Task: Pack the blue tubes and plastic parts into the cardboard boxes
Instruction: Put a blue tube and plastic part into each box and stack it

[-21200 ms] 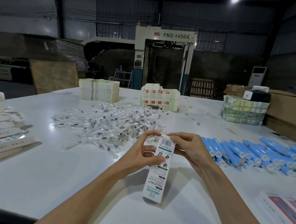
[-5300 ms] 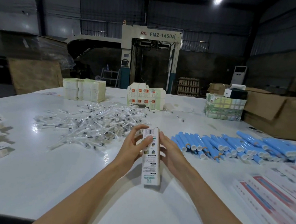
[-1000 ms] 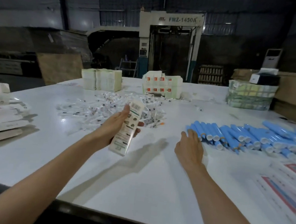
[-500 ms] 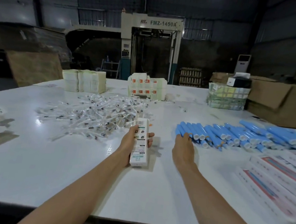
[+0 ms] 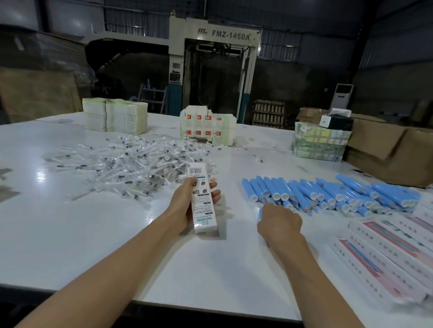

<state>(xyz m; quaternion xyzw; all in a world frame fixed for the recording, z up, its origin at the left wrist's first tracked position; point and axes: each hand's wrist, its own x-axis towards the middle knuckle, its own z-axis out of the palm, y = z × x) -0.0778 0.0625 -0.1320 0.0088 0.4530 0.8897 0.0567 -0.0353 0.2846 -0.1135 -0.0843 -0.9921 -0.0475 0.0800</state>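
The left hand (image 5: pixel 192 206) grips an upright printed box (image 5: pixel 202 202) at mid-desk, thumb on its front and fingers behind. The right hand (image 5: pixel 280 222) is curled at the near edge of the blue tubes (image 5: pixel 327 195) and seems to hold one tube (image 5: pixel 260 213), of which only a sliver shows. Clear plastic parts (image 5: pixel 135 166) are heaped far left on the desk (image 5: pixel 94 244). Flat boxes (image 5: pixel 401 252) lie at the right.

2 slender forearms (image 5: pixel 108 267) — bare as far as they show; left hand (image 5: pixel 184 206) and right hand (image 5: pixel 280 224) bare too.
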